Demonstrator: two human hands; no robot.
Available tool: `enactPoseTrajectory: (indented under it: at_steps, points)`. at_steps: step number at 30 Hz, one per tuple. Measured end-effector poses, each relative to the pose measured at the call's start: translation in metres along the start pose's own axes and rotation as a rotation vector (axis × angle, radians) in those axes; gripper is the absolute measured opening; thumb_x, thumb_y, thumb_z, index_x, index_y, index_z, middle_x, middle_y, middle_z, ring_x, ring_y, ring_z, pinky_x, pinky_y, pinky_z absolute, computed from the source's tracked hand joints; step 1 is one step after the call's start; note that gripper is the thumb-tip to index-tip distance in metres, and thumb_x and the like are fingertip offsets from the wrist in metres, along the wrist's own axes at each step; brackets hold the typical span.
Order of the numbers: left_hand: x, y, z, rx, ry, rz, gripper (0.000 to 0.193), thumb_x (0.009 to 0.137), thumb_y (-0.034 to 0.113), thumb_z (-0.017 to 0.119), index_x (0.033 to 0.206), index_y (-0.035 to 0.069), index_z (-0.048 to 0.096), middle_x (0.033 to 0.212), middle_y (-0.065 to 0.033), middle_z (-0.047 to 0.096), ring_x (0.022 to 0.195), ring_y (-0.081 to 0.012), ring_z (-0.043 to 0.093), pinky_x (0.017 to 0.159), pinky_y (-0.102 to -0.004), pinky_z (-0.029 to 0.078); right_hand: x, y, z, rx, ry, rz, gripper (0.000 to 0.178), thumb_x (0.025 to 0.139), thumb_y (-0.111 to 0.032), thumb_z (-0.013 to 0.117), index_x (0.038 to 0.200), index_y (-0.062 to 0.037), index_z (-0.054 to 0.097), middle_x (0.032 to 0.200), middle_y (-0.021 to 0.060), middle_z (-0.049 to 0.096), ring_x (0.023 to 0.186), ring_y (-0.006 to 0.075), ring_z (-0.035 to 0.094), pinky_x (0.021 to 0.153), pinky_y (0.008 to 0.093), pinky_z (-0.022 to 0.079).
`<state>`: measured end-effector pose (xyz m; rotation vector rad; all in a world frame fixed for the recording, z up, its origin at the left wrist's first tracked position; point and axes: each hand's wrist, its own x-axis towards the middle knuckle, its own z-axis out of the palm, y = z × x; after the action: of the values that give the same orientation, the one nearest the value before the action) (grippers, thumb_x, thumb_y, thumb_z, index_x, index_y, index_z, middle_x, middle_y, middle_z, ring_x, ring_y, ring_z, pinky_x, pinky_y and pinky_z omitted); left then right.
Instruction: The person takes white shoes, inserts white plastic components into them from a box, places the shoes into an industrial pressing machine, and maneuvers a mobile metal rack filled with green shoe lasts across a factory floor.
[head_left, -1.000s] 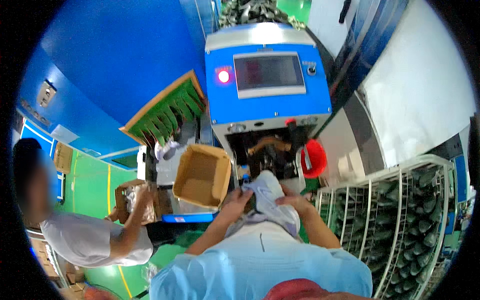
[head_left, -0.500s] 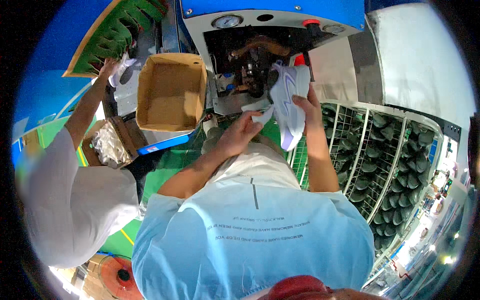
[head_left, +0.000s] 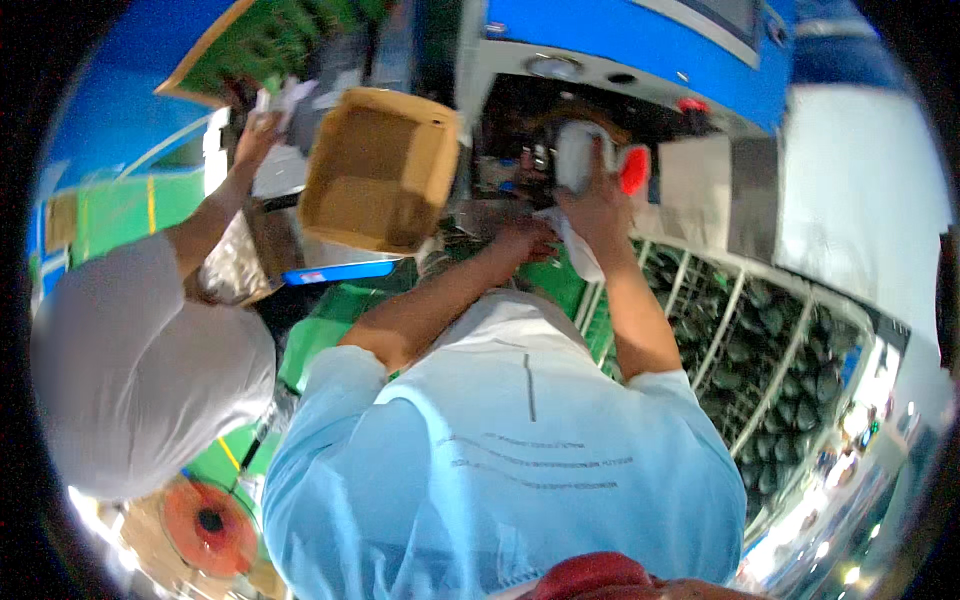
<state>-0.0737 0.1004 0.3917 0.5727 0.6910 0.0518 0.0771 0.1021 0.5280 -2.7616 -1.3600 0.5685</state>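
My right hand (head_left: 600,212) is closed around a white and pale-purple sports shoe (head_left: 578,158). The shoe's upper end reaches into the dark opening of the machine (head_left: 735,62), and part of its white body shows below my hand. Close to the lower part of the shoe is my left hand (head_left: 526,243), its fingers curled and blurred. A whitish edge shows by those fingertips, but I cannot make out what they hold.
A cardboard box (head_left: 375,225) stands left of the machine. Beyond it, a co-worker's hand (head_left: 262,130) holds a light-coloured thing by a green rack (head_left: 285,45). At right is a wire rack (head_left: 745,370) of dark shoe-shaped pieces. An orange fan (head_left: 210,520) sits lower left.
My right hand has moved the shoe up into the machine's opening and turned it. My left hand has shifted slightly right. The whole view has swung, and a red part beside the opening shows more.
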Motion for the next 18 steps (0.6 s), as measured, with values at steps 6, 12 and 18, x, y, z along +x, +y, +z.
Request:
enactPoseTrajectory:
  at_steps: [6,12,18]
  points:
    - [-0.075,0.058,-0.029,0.199,0.177,0.096,0.038,0.101,0.039,0.063,0.107,0.002,0.061,0.092,-0.0094,0.073,0.082,-0.0172,0.068,0.070,-0.0319,0.056,0.030,0.001,0.013,-0.089,0.113,-0.114,0.100,0.086,-0.049,0.070,0.163,-0.0166,0.015,0.132,0.0387,0.052,0.103,0.0500,0.066,0.080,0.0543,0.059]
    - [-0.110,0.067,-0.093,0.118,0.692,0.384,0.042,0.099,0.040,0.063,0.110,-0.001,0.063,0.089,-0.0106,0.070,0.075,-0.0180,0.067,0.067,-0.0323,0.056,0.015,0.006,0.023,-0.019,0.224,-0.119,0.098,0.083,-0.042,0.072,0.162,-0.0209,0.018,0.138,0.0416,0.048,0.118,0.0557,0.058,0.083,0.0580,0.057]
    - [-0.112,0.067,-0.084,0.240,0.618,0.204,0.037,0.095,0.031,0.063,0.107,-0.004,0.064,0.086,-0.0090,0.068,0.070,-0.0178,0.065,0.065,-0.0331,0.054,0.001,0.020,0.034,0.034,0.455,-0.235,0.095,0.081,-0.038,0.075,0.160,-0.0147,0.029,0.120,0.0386,0.059,0.107,0.0530,0.063,0.080,0.0568,0.056]
